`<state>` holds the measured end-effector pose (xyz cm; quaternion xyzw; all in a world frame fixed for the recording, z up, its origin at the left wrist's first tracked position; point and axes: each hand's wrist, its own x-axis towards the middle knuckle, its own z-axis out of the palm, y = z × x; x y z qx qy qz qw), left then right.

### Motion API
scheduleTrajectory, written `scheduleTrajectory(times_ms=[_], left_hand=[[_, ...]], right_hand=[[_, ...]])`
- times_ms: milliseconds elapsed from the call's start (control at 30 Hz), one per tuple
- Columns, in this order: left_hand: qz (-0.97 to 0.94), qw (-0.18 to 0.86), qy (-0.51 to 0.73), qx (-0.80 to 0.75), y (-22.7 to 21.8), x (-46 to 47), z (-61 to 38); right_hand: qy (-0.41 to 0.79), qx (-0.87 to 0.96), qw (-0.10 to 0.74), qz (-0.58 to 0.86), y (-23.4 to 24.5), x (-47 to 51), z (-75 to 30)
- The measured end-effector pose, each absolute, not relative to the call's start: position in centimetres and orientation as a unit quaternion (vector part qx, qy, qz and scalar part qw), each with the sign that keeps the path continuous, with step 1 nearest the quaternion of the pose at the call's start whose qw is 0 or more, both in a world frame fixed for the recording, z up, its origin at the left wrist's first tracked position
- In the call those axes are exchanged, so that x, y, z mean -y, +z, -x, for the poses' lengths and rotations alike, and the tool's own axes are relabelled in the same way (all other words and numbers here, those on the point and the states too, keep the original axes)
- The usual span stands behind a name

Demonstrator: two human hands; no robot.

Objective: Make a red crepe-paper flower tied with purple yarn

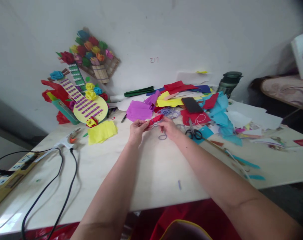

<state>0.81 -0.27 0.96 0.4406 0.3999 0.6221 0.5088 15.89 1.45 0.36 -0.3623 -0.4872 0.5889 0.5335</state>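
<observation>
Red piece (156, 118) in left hand (138, 130)

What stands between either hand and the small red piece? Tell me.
Nothing visible does: the left hand holds the red piece, and the right hand is right beside it. A string loop lies nearer the wearer, not in between.

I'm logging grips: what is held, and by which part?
The left hand pinches a red piece by its left end; whether the right hand grips the pale cord cannot be told.

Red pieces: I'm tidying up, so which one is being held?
The narrow red piece in the left hand; the others, like the wider red piece beside the dark phone, lie unheld.
</observation>
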Motion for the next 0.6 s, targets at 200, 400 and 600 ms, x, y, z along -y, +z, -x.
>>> scheduleTrajectory(times_ms=[200, 400, 600], left_hand=[[-0.426, 0.548, 0.616, -0.373, 1.16, 0.32, -0.92], [-0.434, 0.591, 0.559, -0.386, 1.67, 0.44, -0.13], [-0.551, 0.467, 0.552, -0.415, 1.16, 0.64, -0.60]], right_hand=[[0.564, 0.543, 0.500, 0.370, -0.26, -1.29, -15.42], [0.565, 0.544, 0.508, 0.355, -0.36, -1.77, -15.99], [0.589, 0.553, 0.490, 0.327, -0.52, -1.87, -16.33]])
